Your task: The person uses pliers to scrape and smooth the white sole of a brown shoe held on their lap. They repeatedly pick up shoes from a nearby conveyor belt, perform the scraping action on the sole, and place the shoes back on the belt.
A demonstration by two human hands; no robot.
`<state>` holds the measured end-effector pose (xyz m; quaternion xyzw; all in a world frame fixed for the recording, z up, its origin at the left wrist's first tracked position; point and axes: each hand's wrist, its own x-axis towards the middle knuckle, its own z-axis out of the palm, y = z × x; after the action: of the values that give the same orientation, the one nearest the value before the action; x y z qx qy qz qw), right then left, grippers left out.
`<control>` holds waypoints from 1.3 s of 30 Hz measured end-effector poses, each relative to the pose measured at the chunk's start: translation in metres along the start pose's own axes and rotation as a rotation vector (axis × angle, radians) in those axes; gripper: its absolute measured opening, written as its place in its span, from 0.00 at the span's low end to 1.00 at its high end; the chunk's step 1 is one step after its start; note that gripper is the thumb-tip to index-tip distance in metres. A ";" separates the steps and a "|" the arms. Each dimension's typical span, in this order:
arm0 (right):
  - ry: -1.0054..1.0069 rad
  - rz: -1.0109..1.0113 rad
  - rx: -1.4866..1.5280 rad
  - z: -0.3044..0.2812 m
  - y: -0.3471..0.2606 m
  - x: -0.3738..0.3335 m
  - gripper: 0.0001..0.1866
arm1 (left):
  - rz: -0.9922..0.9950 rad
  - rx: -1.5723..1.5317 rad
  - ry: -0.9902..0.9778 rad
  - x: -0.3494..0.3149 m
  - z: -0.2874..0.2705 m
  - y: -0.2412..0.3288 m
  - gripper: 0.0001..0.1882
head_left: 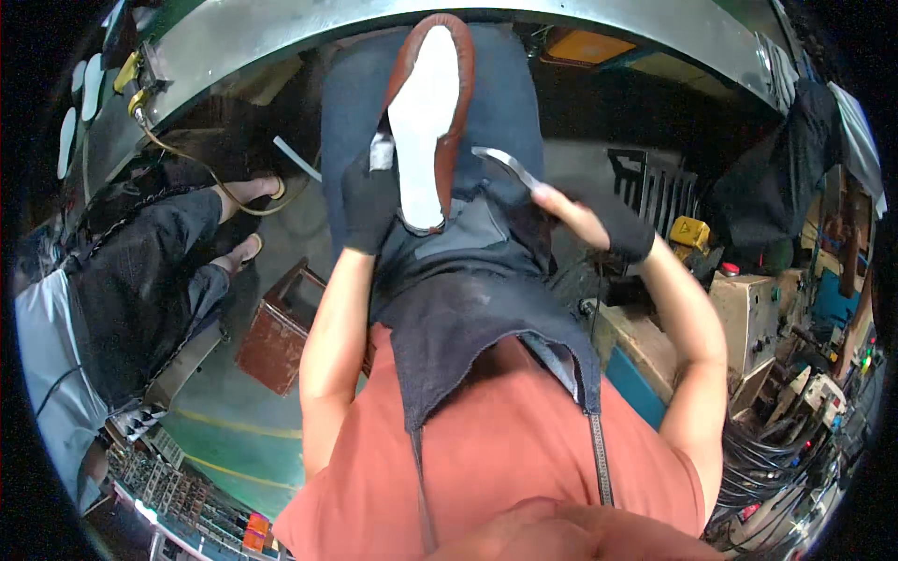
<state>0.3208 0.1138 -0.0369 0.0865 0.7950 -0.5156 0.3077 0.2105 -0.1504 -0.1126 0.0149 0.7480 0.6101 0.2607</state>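
A brown shoe upper lies sole side up along my lap, its edge folded around a white insole. My left hand, in a black glove with a white wrap on one finger, grips its left side near the heel. My right hand, gloved in black with bare fingertips, is closed around a curved, shiny metal hand tool. The tool's exact kind is not clear. Its tip points toward the shoe and stays apart from it. A dark apron covers my lap under the heel end.
A metal bench edge curves across the far side. Left, a person in dark clothes sits near a brown stool. On the right are a black rack, a yellow pedal-like box and a control box with a red button.
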 end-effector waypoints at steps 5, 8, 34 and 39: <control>-0.261 -0.139 -0.536 -0.030 -0.059 0.055 0.27 | 0.356 0.161 0.086 -0.035 0.057 0.004 0.41; 0.017 -0.339 -0.986 -0.009 -0.074 0.057 0.26 | 0.383 0.213 0.063 -0.023 0.053 -0.025 0.39; 0.017 -0.194 -0.254 -0.032 -0.006 0.066 0.20 | 0.317 -0.223 -0.057 0.049 0.025 -0.017 0.26; -0.055 -0.169 -0.357 -0.055 -0.055 0.069 0.22 | 0.185 -0.535 -0.253 0.039 0.030 0.012 0.25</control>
<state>0.2189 0.1246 -0.0191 -0.0506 0.8694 -0.3928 0.2954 0.1856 -0.1070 -0.1197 0.0895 0.5181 0.7998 0.2897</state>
